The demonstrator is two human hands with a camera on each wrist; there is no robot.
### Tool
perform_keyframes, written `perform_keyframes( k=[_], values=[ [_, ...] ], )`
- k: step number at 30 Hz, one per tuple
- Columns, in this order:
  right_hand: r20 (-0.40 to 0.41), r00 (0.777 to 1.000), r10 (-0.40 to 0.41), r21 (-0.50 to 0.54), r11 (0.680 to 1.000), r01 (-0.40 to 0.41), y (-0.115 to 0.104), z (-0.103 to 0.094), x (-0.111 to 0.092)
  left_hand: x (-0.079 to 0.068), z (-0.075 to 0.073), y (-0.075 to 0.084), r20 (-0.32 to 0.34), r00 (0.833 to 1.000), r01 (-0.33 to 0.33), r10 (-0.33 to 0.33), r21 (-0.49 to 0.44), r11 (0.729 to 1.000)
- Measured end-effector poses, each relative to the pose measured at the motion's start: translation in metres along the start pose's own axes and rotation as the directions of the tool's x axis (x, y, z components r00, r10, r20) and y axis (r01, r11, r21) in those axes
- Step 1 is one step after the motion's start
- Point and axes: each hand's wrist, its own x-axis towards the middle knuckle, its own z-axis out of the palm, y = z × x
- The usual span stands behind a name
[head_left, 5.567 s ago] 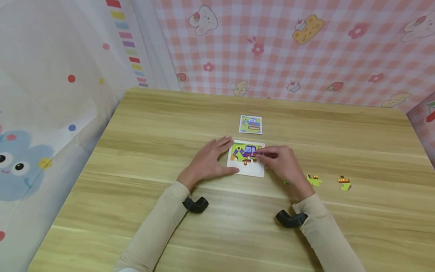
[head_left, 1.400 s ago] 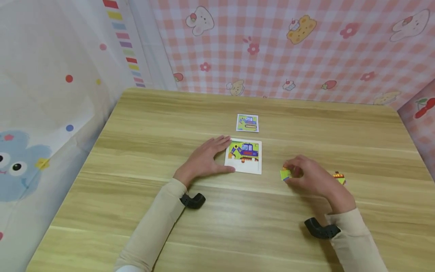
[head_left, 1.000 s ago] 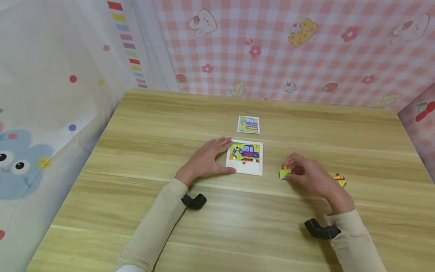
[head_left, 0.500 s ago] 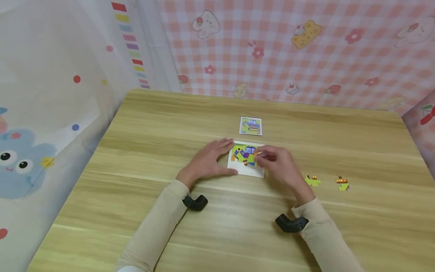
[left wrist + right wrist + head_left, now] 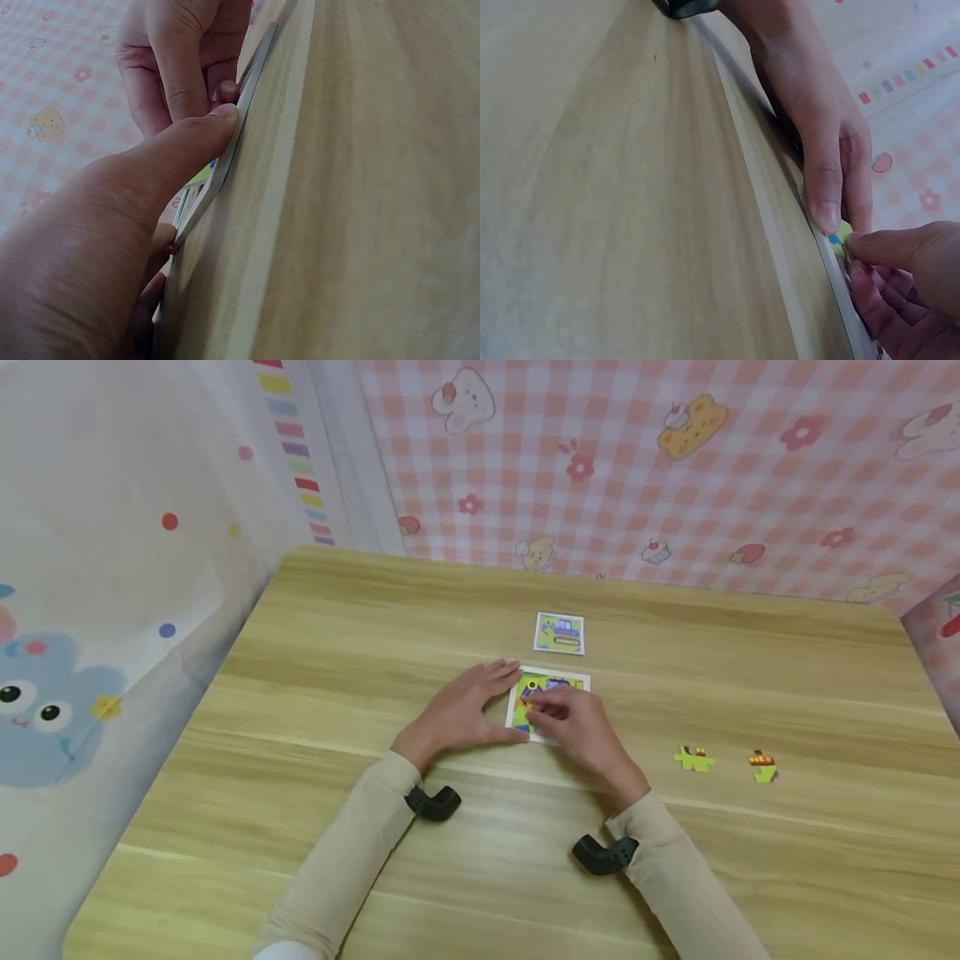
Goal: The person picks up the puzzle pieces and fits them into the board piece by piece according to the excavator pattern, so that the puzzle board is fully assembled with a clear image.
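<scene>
My left hand [image 5: 465, 710] rests on the wood table at the left side of a small white-rimmed puzzle board [image 5: 574, 676]. Its thumb touches the near edge and its straight fingers the far left corner. My right hand [image 5: 576, 725] is over the board. Between its thumb and fingers it pinches a yellow-green puzzle piece [image 5: 841, 232] with a blue patch, low at the board's left part. The right hand covers most of the excavator picture, so how the piece sits cannot be told.
A small excavator picture card [image 5: 558, 633] lies behind the board. To the right are two loose pieces, a green one [image 5: 693, 758] and an orange-and-green one [image 5: 763, 767]. A pink checked cloth [image 5: 622, 460] hangs behind the table.
My right hand picked up the yellow-green piece on the right, carried it to the board's right side, then moved it left across the board. My left hand has stayed at the board.
</scene>
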Motion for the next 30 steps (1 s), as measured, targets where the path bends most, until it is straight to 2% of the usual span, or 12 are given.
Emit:
perform_keyframes(
  k=[13, 25, 30],
  values=[
    [0.031, 0.998, -0.051, -0.089, 0.995, 0.053, 0.0, 0.004, 0.003, 0.001, 0.0, 0.0, 0.004, 1.0, -0.002, 0.002, 0.003, 1.0],
    [0.081, 0.996, -0.026, -0.125, 0.992, 0.036, -0.007, 0.001, 0.006, 0.002, -0.001, -0.002, 0.003, 1.0, -0.004, 0.004, -0.011, 1.0],
    [0.13, 0.991, -0.019, -0.156, 0.987, 0.039, -0.011, -0.002, 0.008, 0.001, -0.001, -0.001, 0.006, 1.0, 0.004, -0.004, -0.022, 1.0]
  ],
)
